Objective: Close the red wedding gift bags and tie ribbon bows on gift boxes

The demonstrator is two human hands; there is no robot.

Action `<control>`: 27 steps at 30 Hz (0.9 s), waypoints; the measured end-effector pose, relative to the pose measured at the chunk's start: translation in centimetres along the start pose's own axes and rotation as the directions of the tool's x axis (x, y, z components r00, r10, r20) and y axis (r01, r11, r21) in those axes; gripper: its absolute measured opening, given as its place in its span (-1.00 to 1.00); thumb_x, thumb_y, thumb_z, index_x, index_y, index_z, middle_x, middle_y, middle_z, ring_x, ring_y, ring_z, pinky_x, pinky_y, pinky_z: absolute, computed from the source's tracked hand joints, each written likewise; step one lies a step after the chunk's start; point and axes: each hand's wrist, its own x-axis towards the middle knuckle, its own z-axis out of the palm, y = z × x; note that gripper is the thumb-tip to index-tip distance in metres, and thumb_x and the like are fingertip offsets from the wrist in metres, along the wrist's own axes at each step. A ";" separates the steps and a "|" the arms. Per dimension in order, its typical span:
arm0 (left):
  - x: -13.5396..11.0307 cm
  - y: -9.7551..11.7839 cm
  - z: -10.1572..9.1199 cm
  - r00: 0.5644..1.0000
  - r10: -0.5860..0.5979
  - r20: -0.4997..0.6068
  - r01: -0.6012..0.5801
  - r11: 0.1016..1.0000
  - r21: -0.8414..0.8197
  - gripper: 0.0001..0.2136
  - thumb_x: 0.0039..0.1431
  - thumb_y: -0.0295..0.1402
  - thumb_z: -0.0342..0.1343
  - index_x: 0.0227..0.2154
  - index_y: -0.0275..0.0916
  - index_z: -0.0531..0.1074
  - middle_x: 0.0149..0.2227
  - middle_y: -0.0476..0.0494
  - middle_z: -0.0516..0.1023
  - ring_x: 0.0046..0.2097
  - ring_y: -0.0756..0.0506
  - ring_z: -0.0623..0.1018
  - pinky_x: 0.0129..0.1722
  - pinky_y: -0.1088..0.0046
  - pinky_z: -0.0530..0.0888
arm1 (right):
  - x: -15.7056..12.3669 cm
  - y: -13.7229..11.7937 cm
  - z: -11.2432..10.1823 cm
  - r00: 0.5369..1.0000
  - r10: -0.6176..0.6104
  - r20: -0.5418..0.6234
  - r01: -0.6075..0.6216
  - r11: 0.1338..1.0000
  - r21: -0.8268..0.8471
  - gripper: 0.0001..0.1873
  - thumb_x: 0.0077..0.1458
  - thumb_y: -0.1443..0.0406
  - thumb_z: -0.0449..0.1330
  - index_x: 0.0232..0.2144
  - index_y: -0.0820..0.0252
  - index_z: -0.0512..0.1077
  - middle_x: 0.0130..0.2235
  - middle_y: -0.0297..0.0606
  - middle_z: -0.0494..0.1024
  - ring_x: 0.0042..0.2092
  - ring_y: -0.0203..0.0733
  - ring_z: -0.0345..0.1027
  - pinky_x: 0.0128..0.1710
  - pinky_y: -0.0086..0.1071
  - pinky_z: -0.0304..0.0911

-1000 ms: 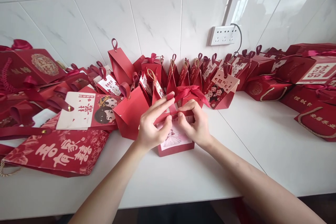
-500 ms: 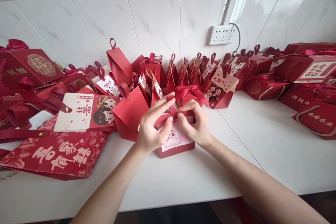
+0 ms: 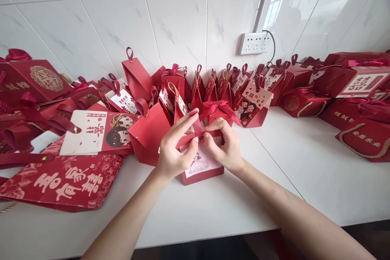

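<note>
A small red gift box (image 3: pixel 201 170) with a pink-and-white picture on its front stands on the white counter (image 3: pixel 213 207) right before me. A red ribbon (image 3: pixel 196 126) crosses its top. My left hand (image 3: pixel 174 151) pinches the ribbon between thumb and fingers on the left. On the right side my right hand (image 3: pixel 224 147) grips the same ribbon, its fingers curled. Both hands rest over the box's top, and part of the ribbon is hidden under the fingers.
Many red gift boxes and bags crowd the back of the counter: a large flat bag with white characters (image 3: pixel 65 180) at the left, a box with a red bow (image 3: pixel 221 109) just behind my hands, rope-handled bags (image 3: pixel 364 140) at the right. A wall socket (image 3: pixel 252 43) is above.
My hands have stayed on the ribbon with only small finger shifts. The view has tilted slightly, so everything sits a little lower and further left.
</note>
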 end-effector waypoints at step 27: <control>-0.1 -0.1 0.0 0.999 -0.038 0.005 0.038 0.995 -0.095 -0.50 0.09 -0.60 0.08 0.12 -0.18 0.35 0.07 -0.19 0.49 -0.35 0.08 0.55 -0.27 0.55 0.57 | -0.1 0.1 0.0 1.000 -0.016 0.012 0.015 1.000 0.008 -0.85 0.11 0.43 0.18 -0.34 0.11 0.28 -0.39 -0.34 0.38 -0.38 -0.25 0.30 -0.42 -0.37 0.27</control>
